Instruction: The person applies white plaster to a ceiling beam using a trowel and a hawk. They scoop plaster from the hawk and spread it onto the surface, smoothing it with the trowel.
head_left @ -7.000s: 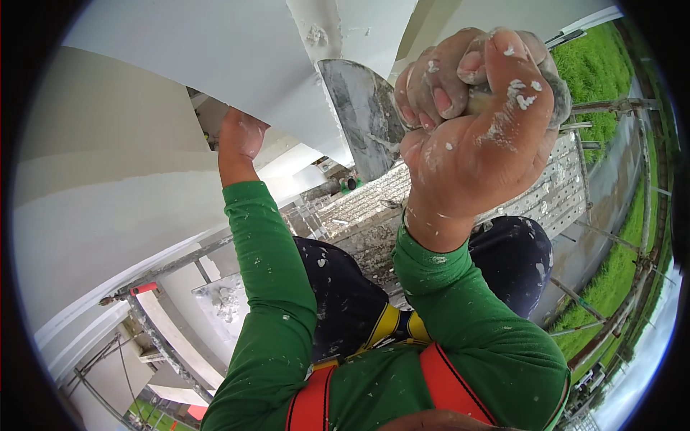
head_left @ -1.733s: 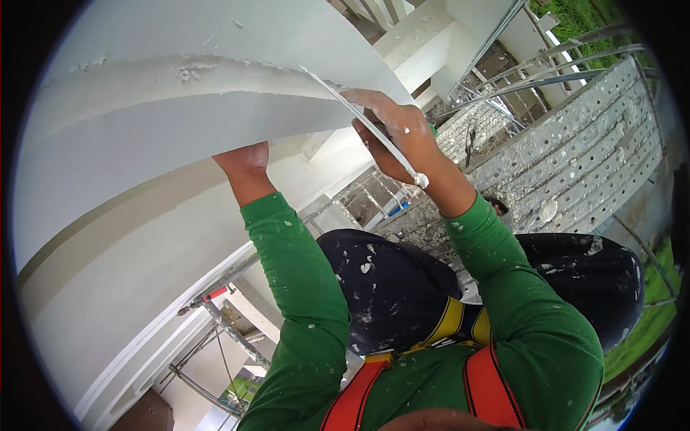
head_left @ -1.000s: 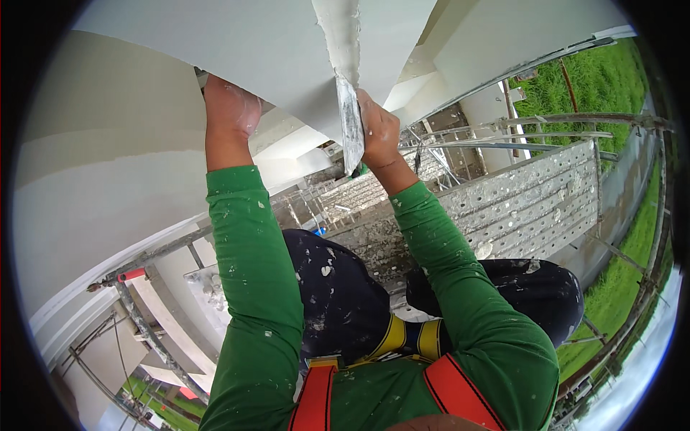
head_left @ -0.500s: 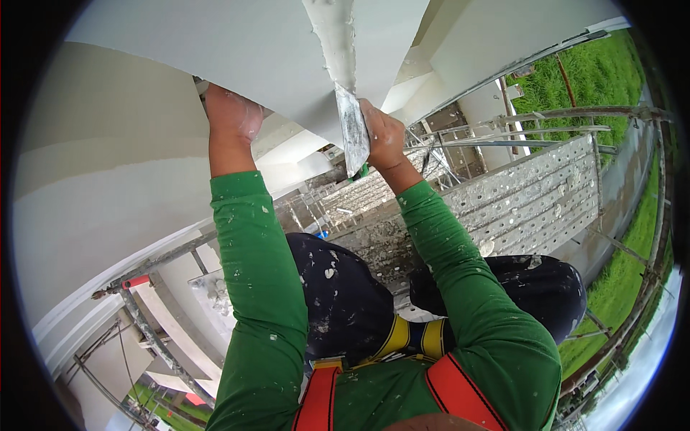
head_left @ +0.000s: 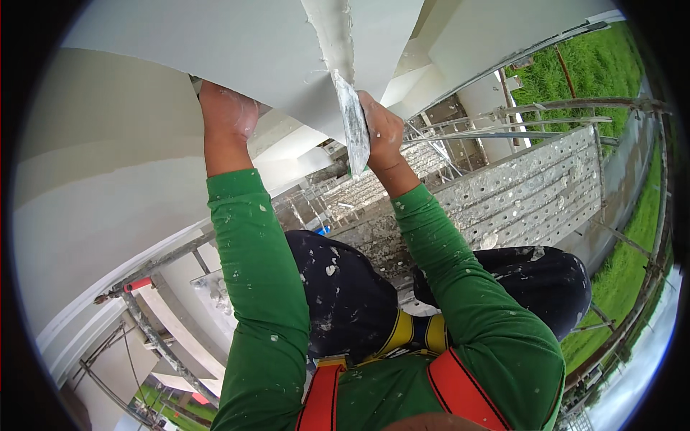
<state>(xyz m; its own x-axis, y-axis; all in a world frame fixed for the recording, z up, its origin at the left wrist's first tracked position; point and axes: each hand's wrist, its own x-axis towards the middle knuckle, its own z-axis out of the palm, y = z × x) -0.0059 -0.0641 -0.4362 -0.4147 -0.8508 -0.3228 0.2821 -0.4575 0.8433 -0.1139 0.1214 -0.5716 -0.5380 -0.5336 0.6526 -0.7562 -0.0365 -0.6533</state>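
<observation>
My right hand is closed on a plastering trowel, its flat blade smeared with white plaster. The blade's upper end meets the lower edge of a white overhead surface, at the foot of a strip of wet-looking plaster with ragged edges. My left hand reaches up to the left border of that white surface. Its fingers are hidden behind the edge, so what they touch or hold does not show.
Perforated metal scaffold planks spattered with plaster lie below. Scaffold pipes run along the right, with grass beyond. A pale wall curves along the left. A plaster-covered board is beside my left arm.
The trowel and my right hand have shifted slightly, and the blade has turned more edge-on. My left hand has moved a little to the left along with the view.
</observation>
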